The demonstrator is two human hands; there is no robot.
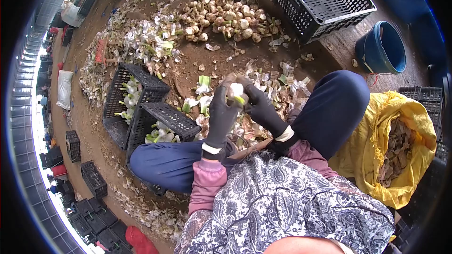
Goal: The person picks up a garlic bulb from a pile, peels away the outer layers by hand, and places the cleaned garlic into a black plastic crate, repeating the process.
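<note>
A white garlic bulb (237, 89) with a short green stem end is held up over my lap between both hands. My left hand (222, 109), in a dark glove with bare-looking fingertips, is closed on its left side. From the other side my right hand (263, 111), gloved the same way, grips it with bent fingers. Peeled skins and cut green stems (204, 84) lie on the ground just beyond. To my left, two tilted black crates (162, 113) contain white garlic bulbs with green stems (131, 99).
A heap of brownish garlic bulbs (228, 16) lies ahead, beside a pile of skins (141, 35). At the far right are a black crate (325, 4) and a blue bucket (380, 48). A yellow sack (362, 146) of dry scraps stands by my right knee.
</note>
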